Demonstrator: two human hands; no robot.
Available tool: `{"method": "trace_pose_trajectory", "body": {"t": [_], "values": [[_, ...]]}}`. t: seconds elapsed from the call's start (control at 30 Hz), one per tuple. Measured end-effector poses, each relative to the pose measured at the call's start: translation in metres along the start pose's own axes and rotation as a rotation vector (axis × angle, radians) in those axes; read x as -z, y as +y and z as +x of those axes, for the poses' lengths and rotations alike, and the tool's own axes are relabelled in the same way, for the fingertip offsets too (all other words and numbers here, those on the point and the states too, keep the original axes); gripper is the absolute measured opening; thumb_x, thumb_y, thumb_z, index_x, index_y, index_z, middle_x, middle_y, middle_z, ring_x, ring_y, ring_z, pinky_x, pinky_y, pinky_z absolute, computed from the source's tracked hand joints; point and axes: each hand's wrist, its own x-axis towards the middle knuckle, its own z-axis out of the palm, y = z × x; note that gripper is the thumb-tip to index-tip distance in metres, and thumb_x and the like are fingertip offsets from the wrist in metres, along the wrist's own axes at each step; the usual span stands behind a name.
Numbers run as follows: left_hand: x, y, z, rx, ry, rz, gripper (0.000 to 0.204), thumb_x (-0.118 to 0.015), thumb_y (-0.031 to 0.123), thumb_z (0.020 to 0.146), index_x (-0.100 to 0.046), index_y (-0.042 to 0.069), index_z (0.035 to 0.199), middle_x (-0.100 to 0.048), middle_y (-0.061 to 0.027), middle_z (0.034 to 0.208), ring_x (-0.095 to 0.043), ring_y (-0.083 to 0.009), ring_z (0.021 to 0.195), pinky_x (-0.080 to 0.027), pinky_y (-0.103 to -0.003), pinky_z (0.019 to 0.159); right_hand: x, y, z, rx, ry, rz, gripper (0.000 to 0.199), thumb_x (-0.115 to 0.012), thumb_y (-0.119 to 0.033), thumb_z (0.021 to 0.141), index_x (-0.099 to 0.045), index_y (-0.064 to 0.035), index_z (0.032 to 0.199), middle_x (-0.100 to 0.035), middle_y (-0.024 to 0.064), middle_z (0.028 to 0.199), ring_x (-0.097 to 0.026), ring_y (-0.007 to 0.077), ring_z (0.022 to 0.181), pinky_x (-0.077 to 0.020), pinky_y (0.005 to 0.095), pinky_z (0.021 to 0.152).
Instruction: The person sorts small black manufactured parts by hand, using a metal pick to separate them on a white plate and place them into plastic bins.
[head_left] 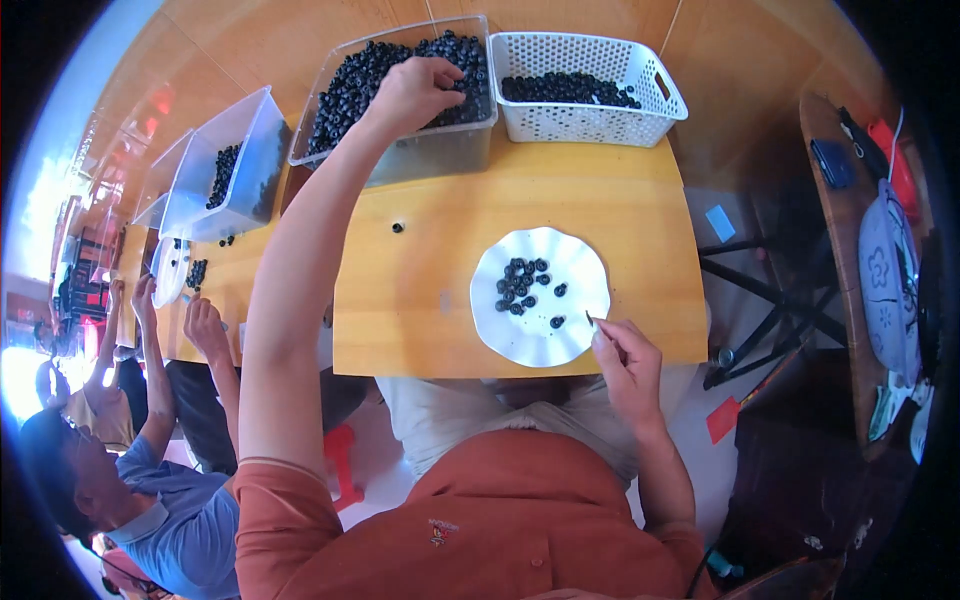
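My left hand (pixel 415 97) reaches over a clear plastic bin (pixel 425 155) heaped with small black ring-shaped parts (pixel 350 95). Its thumb and fingers are bent but apart, and nothing shows between them. By the right rim of a white scalloped plate (pixel 540 345), my right hand (pixel 630 368) is closed in a pinch. A short, thin, pointed tool (pixel 590 319) sticks out from its fingertips over the rim; the rest is hidden in the fingers. Several black ring-shaped parts (pixel 515 285) lie on the plate, most bunched at its left side.
A white perforated basket (pixel 590 125) with more black parts stands right of the bin. One loose part (pixel 397 228) lies on the wooden table (pixel 420 330). At left, a person in blue (pixel 180 530) sits near another clear bin (pixel 250 190). A wooden stool (pixel 835 250) stands at right.
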Motion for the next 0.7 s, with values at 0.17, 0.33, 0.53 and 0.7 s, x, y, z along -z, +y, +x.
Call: {"method": "trace_pose_trajectory", "body": {"t": [0.17,0.33,0.53,0.7], "values": [[-0.028,-0.014,0.022,0.062,-0.189,0.115,0.045,-0.080,0.026,0.080,-0.069,0.009,0.120,-0.073,-0.0137,0.112,-0.069,-0.0270,0.106,-0.054,-0.036,0.094,0.001,0.005,-0.002,-0.040,0.003,0.042,0.022,-0.065,-0.012,0.096,-0.069,0.0054,0.108,-0.055,0.0011,0.078,-0.044,0.0072,0.066,-0.0356,0.0232,0.059],[-0.029,-0.014,0.029,0.051,-0.229,0.098,0.038,-0.078,0.022,0.081,-0.071,0.007,0.115,-0.074,-0.0127,0.098,-0.071,-0.0258,0.092,-0.055,-0.036,0.086,0.002,0.010,-0.003,-0.062,0.022,0.108,0.022,-0.064,-0.013,0.097,-0.068,0.0053,0.109,-0.055,0.0001,0.079,-0.044,0.0065,0.067,-0.0352,0.0227,0.059],[-0.024,-0.014,0.018,-0.001,-0.145,0.035,0.034,-0.074,0.017,0.085,-0.070,0.006,0.117,-0.072,-0.0085,0.088,-0.068,-0.0193,0.080,-0.055,-0.034,0.076,0.000,0.007,0.001,-0.097,-0.009,0.141,0.022,-0.064,-0.012,0.096,-0.068,0.0052,0.110,-0.054,0.0007,0.078,-0.043,0.0069,0.067,-0.0351,0.0230,0.059],[-0.006,-0.012,0.001,0.120,-0.174,-0.370,0.027,-0.068,0.012,0.093,-0.069,0.003,0.118,-0.069,-0.0023,0.087,-0.063,-0.0095,0.077,-0.053,-0.026,0.071,-0.002,0.006,0.002,-0.093,-0.024,0.160,0.023,-0.063,-0.012,0.096,-0.068,0.0055,0.110,-0.053,0.0009,0.078,-0.044,0.0070,0.067,-0.0351,0.0233,0.059]]}}
